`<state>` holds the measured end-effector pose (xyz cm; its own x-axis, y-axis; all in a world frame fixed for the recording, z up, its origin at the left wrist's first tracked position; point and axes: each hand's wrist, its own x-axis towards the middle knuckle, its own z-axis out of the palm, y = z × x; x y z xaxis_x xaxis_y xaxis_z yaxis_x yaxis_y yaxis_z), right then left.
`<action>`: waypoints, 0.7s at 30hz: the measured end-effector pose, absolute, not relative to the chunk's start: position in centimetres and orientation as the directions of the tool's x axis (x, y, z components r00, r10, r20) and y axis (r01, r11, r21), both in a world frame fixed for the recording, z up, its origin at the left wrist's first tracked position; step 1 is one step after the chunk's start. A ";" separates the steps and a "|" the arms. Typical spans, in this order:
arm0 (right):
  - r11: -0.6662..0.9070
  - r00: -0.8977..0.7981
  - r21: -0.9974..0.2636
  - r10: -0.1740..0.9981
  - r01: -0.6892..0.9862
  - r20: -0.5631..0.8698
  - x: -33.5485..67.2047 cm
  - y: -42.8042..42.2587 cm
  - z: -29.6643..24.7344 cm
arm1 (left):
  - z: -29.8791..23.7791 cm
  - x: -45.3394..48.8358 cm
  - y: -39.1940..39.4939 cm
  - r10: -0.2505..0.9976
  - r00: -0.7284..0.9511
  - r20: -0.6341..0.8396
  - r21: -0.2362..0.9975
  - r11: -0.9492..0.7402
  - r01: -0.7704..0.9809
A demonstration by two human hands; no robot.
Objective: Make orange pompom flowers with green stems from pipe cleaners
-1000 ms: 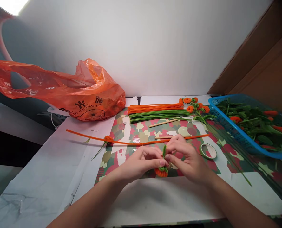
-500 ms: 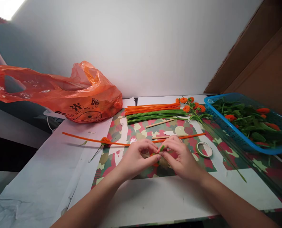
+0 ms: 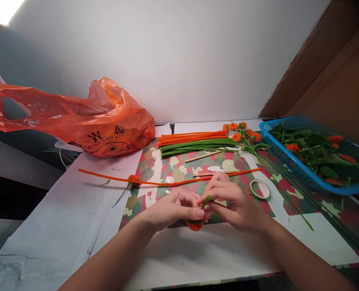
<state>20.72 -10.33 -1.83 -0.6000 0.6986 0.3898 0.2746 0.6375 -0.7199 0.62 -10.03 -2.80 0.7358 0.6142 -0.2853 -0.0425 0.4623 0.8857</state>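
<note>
My left hand is closed around a small orange pipe-cleaner flower, whose round head shows below the fingers. Between thumb and fingers, my right hand pinches the flower's short green pipe-cleaner piece. The two hands meet over the near part of the patterned mat, and their fingertips hide where green joins orange. Just beyond them a long orange pipe cleaner lies crosswise. To the left rests another orange flower on a thin stem.
Bundles of orange and green pipe cleaners lie at the back, near two wooden sticks. A finished flower spray, a tape roll and a blue basket of flowers are on the right. An orange plastic bag stands left.
Both hands have come slightly nearer to me. The orange flower head, mostly hidden before, now shows below my left fingers, and the green piece stands more upright.
</note>
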 end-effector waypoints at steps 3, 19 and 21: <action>0.594 -0.537 -0.765 0.742 0.250 0.401 20.4 -10.5 -2.0 | -3.3 0.9 -10.2 0.613 0.731 -0.301 0.855 0.513 -0.078; 0.549 -0.644 -0.803 0.705 0.232 0.296 21.2 -9.9 -2.0 | -2.2 0.9 -10.2 0.749 0.654 -0.107 0.988 0.154 -0.014; 0.544 -0.666 -0.814 0.686 0.204 0.292 21.4 -10.0 -1.8 | -2.2 0.7 -10.1 0.668 0.722 -0.179 0.953 0.299 -0.041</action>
<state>21.40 -9.96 -1.78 -0.6664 0.6861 0.2918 0.2041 0.5443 -0.8137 0.70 -10.08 -2.24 0.7221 0.6683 -0.1788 -0.0410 0.2994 0.9533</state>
